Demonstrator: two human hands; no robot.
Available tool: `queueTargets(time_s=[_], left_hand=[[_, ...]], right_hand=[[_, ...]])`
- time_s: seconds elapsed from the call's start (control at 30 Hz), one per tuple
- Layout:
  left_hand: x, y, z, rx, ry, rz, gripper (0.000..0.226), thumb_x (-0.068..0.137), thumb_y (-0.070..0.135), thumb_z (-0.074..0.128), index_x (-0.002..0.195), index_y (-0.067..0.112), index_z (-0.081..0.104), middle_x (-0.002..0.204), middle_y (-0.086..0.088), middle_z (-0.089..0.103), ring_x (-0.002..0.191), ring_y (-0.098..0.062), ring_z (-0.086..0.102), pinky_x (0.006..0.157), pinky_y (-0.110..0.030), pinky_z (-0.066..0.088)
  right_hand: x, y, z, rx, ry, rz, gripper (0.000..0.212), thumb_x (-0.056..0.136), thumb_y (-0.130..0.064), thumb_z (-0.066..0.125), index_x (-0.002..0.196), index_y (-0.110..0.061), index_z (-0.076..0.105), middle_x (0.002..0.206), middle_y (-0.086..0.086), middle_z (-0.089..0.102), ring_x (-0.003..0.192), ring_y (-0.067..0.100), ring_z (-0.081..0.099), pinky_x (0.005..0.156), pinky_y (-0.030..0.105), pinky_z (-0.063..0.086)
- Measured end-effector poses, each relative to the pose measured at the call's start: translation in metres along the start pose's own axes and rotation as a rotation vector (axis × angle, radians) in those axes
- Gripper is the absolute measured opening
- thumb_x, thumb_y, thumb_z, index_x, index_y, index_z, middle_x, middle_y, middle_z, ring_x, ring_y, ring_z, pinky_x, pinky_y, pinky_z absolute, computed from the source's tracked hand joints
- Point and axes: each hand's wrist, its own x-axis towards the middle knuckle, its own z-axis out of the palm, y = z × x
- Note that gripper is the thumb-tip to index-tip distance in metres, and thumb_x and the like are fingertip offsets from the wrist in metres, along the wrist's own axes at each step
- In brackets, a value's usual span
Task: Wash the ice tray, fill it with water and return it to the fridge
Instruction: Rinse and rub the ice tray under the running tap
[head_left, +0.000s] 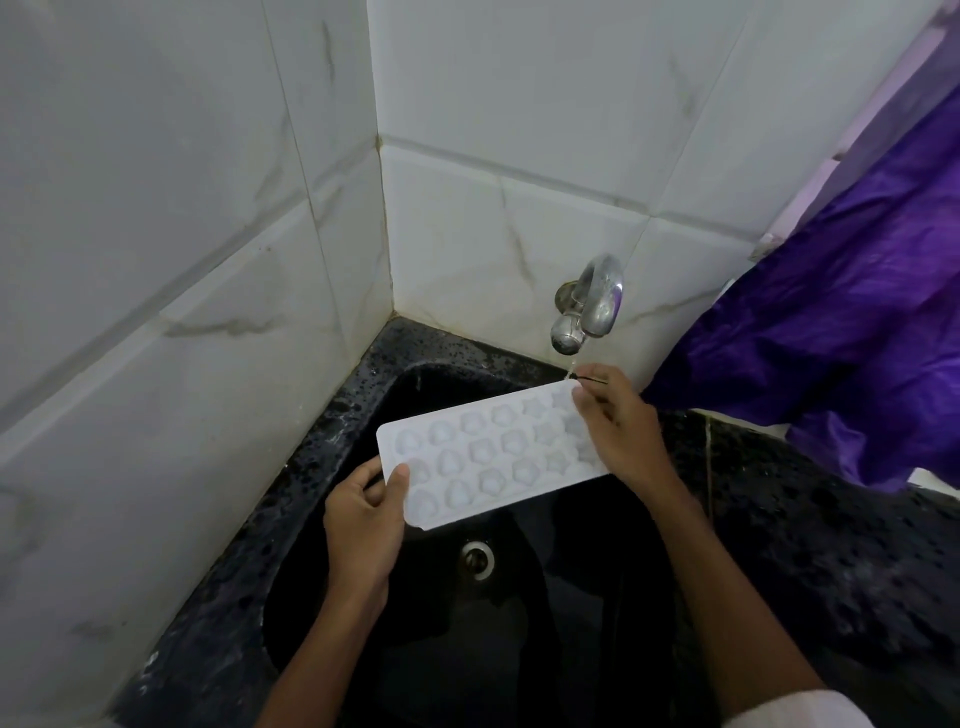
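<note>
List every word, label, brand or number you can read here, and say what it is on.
None can be read.
The ice tray shows only moulded shapes, no lettering.
The tap carries no visible brand mark.
The wall tiles, the sink and the purple cloth are plain.
The left hand and right hand cover parts of the tray rim, so anything there is hidden.
</note>
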Motion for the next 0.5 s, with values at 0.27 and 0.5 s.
queueTargets(time_s=[0.27,0.5], left_hand=[[-0.005,0.008,0.005,-0.012,-0.006,0.028,0.015,0.099,0.016,0.062,0.113,0.018,0.068,0.085,0.003,0.079,0.082,-0.017,0.077,0.080,-0.048,0.062],[-0.014,0.007,0.002,0.008,0.007,0.063,0.021,0.099,0.017,0.062,0.119,0.014,0.067,0.090,-0.001,0.079,0.083,-0.018,0.077,0.079,-0.048,0.062]], right_hand=[[0.003,0.008,0.000,-0.493,-0.252,-0.076,0.047,0.095,-0.055,0.048,0.134,-0.030,0.054,0.140,-0.001,0.041,0.125,0.018,0.046,0.102,0.030,0.037],[0.011,-0.004,-0.001,-0.655,-0.328,-0.099,0.057,0.092,-0.062,0.047,0.135,-0.027,0.052,0.136,0.003,0.043,0.122,0.026,0.051,0.104,0.041,0.042]])
